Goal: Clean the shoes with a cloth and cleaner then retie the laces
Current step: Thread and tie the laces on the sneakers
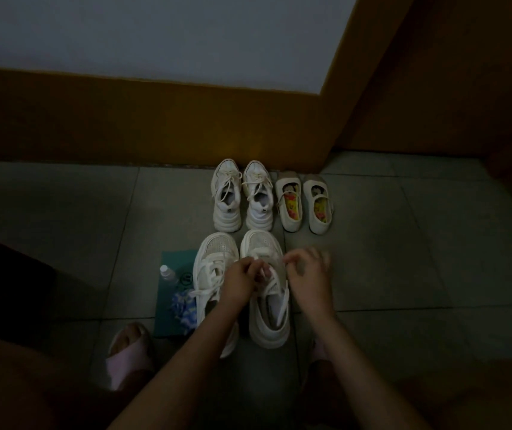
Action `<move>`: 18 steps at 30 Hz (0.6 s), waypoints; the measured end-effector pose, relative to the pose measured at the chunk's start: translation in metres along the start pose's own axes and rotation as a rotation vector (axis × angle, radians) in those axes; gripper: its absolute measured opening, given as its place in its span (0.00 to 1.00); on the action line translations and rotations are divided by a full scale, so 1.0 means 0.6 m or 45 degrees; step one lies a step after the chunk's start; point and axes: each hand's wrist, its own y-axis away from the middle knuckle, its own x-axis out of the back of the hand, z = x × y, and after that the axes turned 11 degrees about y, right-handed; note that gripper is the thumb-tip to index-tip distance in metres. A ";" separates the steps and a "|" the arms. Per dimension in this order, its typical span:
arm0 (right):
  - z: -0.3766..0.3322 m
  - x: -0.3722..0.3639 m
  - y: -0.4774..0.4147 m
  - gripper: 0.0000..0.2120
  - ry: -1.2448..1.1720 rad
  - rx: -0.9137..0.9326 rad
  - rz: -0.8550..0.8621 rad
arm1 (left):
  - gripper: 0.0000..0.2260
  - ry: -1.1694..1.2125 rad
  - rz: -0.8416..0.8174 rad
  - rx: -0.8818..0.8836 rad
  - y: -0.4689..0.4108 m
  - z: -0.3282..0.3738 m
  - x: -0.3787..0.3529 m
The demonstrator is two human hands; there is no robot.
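A second pair of white sneakers (226, 218) and a pair of strapped flats (288, 212) are set by the brown skirting (155, 119); a small bottle (167, 274) and a patterned cloth (183, 305) lie on a teal mat (174, 262). The near left sneaker (211, 268) is partly covered by the left forearm; the near right sneaker (268, 324), white and thick-soled, stands beside it on the tiles, its lace (285, 301) loose; the lace is pinched by the curled fingers of the left hand (242, 282); the right hand (307, 274) is blurred, so its hold cannot be told.
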 end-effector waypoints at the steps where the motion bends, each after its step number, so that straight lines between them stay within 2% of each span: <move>1: 0.003 -0.009 0.012 0.05 0.091 0.100 -0.091 | 0.14 0.027 0.015 0.003 -0.002 0.001 -0.001; 3: 0.013 -0.028 0.032 0.06 0.221 0.243 -0.217 | 0.13 0.085 0.047 0.020 -0.004 0.003 -0.002; 6: 0.028 -0.039 0.041 0.12 0.309 0.316 -0.302 | 0.11 0.134 0.077 0.029 -0.004 0.003 -0.004; 9: 0.037 -0.043 0.040 0.23 0.392 0.373 -0.281 | 0.11 0.140 0.071 0.032 -0.004 0.005 -0.004; 11: 0.034 -0.049 0.038 0.26 0.456 0.389 -0.243 | 0.10 0.135 0.057 0.028 -0.003 0.003 -0.002; 13: 0.031 -0.059 0.038 0.22 0.500 0.399 -0.200 | 0.11 0.123 0.056 0.021 -0.003 0.000 0.002; 15: 0.035 -0.066 0.037 0.14 0.494 0.418 -0.136 | 0.11 0.110 0.064 0.013 -0.004 -0.001 0.003; 18: 0.038 -0.061 0.034 0.08 0.195 0.295 -0.172 | 0.13 0.085 0.046 0.000 -0.006 -0.001 0.006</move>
